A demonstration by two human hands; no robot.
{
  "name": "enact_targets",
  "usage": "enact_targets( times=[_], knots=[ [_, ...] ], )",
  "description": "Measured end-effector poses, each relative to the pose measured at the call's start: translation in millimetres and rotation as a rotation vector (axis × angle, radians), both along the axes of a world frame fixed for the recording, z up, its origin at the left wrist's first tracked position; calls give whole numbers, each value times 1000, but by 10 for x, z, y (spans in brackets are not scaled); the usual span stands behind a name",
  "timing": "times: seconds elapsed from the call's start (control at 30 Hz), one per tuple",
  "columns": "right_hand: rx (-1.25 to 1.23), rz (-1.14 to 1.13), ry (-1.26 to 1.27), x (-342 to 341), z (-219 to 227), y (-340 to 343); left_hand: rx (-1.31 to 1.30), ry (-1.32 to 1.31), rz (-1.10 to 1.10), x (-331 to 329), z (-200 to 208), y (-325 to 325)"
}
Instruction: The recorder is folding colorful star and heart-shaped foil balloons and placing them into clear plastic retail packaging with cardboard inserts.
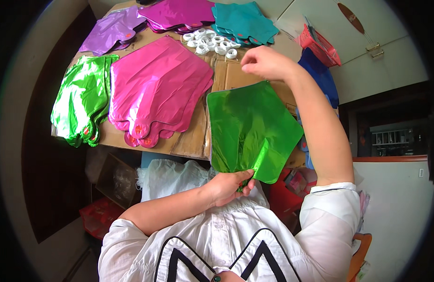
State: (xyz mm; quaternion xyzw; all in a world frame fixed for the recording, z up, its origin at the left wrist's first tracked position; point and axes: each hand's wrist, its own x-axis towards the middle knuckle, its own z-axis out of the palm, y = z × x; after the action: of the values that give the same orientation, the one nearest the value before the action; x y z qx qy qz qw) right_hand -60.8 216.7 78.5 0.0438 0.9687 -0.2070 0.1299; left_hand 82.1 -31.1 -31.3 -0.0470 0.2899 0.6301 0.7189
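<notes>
A flat green foil balloon (254, 127), star-shaped and uninflated, hangs tilted in front of me over the near edge of the cardboard. My left hand (231, 185) is closed on its lower end, thumb on top, and the foil is creased there. My right hand (268, 63) is raised beyond the balloon's far corner, apart from it. Its fingers are curled in, and whatever they may hold is hidden. Nearest to it lies a heap of small white ribbon rolls (210, 41).
Stacks of flat foil balloons lie on the cardboard-covered table (179, 143): pink (155, 84), light green (83, 98), lilac (111, 30), magenta (179, 14) and teal (242, 22). A red basket (320, 44) stands at the far right, by a white cabinet (358, 42).
</notes>
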Motion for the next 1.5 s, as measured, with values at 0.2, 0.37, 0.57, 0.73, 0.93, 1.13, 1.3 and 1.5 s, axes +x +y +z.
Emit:
enact_targets(
  times=[0.2,0.37,0.57,0.73,0.93,1.13,1.3,1.5],
  knots=[
    [-180,-534,-336,428,32,441,140,-119,54,0,-58,-25],
    [-709,-627,-361,634,-158,541,189,-91,3,15,-108,14],
    [-491,-579,-210,423,-386,368,-4,67,-28,27,-52,60],
    [-178,-710,-46,341,-408,112,-26,109,-11,76,-39,75],
    [49,-649,1,279,-612,179,-44,125,-29,108,-78,81],
    [72,-668,60,262,-633,108,-40,141,-41,123,-84,86],
    [-97,-627,81,309,-584,105,-46,83,-6,103,-24,76],
    [-555,-596,-124,421,-405,274,8,-30,-7,30,-44,53]
  ],
)
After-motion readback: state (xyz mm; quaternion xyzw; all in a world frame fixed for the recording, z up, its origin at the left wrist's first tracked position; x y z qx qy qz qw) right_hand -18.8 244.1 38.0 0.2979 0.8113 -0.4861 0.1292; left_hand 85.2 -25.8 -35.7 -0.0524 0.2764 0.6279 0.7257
